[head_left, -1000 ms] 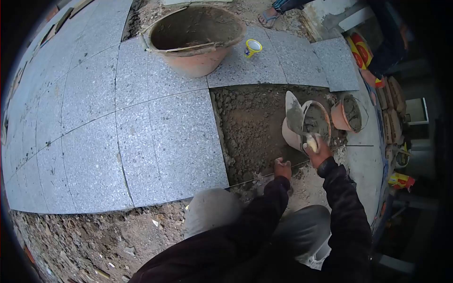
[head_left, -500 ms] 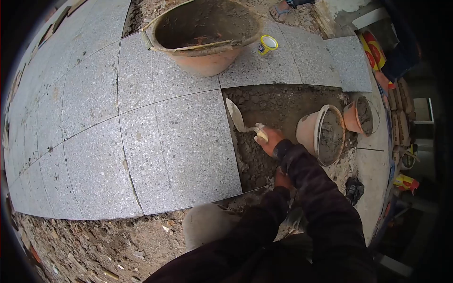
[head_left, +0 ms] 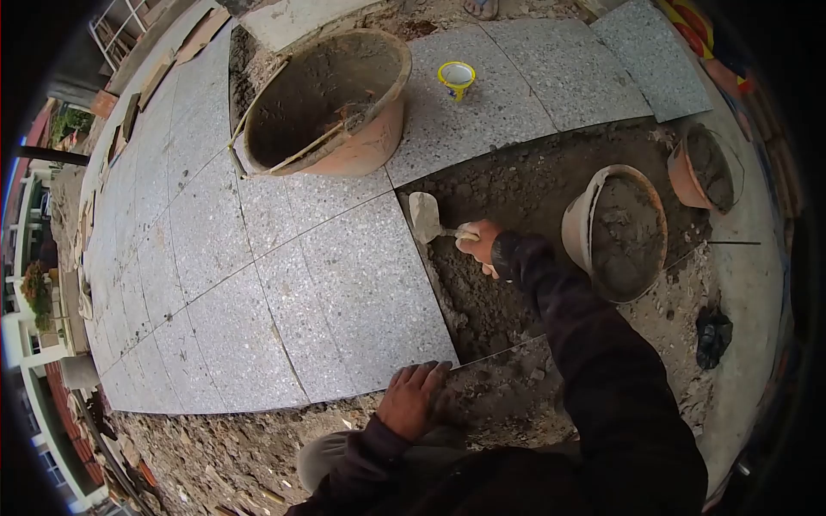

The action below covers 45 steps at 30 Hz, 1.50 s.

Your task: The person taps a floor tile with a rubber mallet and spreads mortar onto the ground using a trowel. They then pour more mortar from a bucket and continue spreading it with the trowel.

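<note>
Mortar bed point(head_left: 516, 206) under trowel point(head_left: 425, 217) gripped in right hand point(head_left: 482, 242); left hand point(head_left: 411, 397) splayed flat, empty, touching tile point(head_left: 344, 292) corner.

The granite tiles point(head_left: 344, 284) are grey, speckled black and white. The big tub point(head_left: 323, 103) is terracotta-orange, smeared grey inside — as is the mortar bucket point(head_left: 615, 228). The small cup point(head_left: 456, 79) is yellow, white within. The sleeves point(head_left: 602, 361) are dark — nearly black.

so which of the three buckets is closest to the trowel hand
The pale bucket full of grey mortar, just right of the right hand. The small orange one sits farther right, and the big orange tub stands up on the tiles.
</note>
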Available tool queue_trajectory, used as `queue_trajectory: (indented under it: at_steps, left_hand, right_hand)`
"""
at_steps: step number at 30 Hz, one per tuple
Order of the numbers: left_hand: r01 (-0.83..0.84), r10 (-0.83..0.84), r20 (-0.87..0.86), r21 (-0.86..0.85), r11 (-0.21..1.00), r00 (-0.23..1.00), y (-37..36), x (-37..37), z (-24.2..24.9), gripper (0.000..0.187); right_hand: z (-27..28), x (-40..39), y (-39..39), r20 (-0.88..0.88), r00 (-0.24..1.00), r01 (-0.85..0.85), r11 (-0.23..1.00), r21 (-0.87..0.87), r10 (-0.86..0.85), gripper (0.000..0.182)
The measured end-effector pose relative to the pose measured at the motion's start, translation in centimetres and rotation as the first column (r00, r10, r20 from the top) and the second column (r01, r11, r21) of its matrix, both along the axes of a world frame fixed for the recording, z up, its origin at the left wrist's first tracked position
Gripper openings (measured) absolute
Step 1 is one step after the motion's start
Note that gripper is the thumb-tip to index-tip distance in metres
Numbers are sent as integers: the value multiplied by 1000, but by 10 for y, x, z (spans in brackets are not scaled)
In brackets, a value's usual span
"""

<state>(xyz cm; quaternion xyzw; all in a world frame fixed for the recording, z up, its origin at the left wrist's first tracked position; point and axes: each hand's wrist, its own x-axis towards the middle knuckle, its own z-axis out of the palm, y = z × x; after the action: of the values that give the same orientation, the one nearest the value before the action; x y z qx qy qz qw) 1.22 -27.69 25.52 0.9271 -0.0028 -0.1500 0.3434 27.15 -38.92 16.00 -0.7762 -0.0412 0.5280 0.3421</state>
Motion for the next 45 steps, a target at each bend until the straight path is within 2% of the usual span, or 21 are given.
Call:
queue_trajectory:
  at_steps: [3,4,5,6,7,8,12,18,21,22,25,30,32,35,36,38,39,40,41,42,45]
  left_hand:
    - [109,-109,-15,53,993,994,10,13,8,40]
    - [134,-135,5,103,986,991,7,22,8,41]
    - [154,-159,23,152,976,987,4,29,6,41]
    - [139,-151,80,136,981,985,2,33,2,43]
    - [133,-140,58,115,984,988,0,36,-2,43]
    - [128,-131,34,94,987,991,-1,37,-6,43]
    - [188,-177,-93,138,972,980,1,24,-34,44]
    - [187,-169,-142,131,974,975,11,25,-46,44]
    - [154,-142,-112,100,983,983,18,29,-48,44]
    - [146,-136,-111,90,985,985,21,29,-49,44]
    - [164,-152,-134,87,983,979,27,27,-57,43]
    - [200,-193,-133,48,979,972,30,25,-64,42]
    - [221,-209,-173,54,974,962,30,26,-64,41]
    - [228,-216,-160,60,972,963,32,24,-70,41]
    - [227,-217,-155,48,973,964,34,25,-72,40]
    - [194,-193,-131,-5,981,972,44,29,-77,39]
    - [117,-120,-213,-26,993,970,52,35,-72,38]
    - [55,-49,-177,28,998,983,59,42,-66,38]
    - [50,-29,-125,162,985,992,66,47,-63,38]
    - [16,-2,-83,164,986,997,71,52,-60,39]
    - [-14,18,-31,102,995,999,74,59,-59,39]
  right_hand:
    - [-20,0,4,253,958,-146,988,41,131,51]
    - [-50,-3,5,440,890,-176,980,92,118,44]
    - [-47,-3,7,490,849,-225,974,0,196,45]
    - [-44,-3,14,529,803,-267,959,-94,275,45]
    - [-25,-5,25,556,753,-299,935,-189,353,45]
    - [-3,-5,32,442,803,-313,914,-257,399,45]
    - [19,-5,43,407,712,-426,813,-398,572,43]
    - [25,-18,36,313,723,-468,769,-436,616,47]
    - [50,-20,11,304,744,-492,795,-355,595,50]
    - [24,-21,0,449,733,-411,859,-306,511,50]
    - [1,-10,-1,471,862,-207,978,-15,190,47]
    - [-13,5,30,472,850,-214,972,-94,233,49]
    - [-22,6,36,431,847,-270,950,-156,311,48]
    - [-25,-27,15,354,918,-153,984,-95,177,46]
    - [3,-44,-1,240,970,-34,999,-39,42,44]
    - [-7,-78,-28,275,958,-82,997,-9,81,42]
    - [-26,-100,-42,371,918,-150,989,-1,139,42]
    - [-39,-120,-58,467,864,-214,977,-1,190,41]
    - [-35,-135,-72,418,895,-183,983,26,156,41]
    - [-27,-149,-82,372,921,-145,988,50,116,40]
    - [-4,-168,-100,224,958,-184,983,-11,181,39]
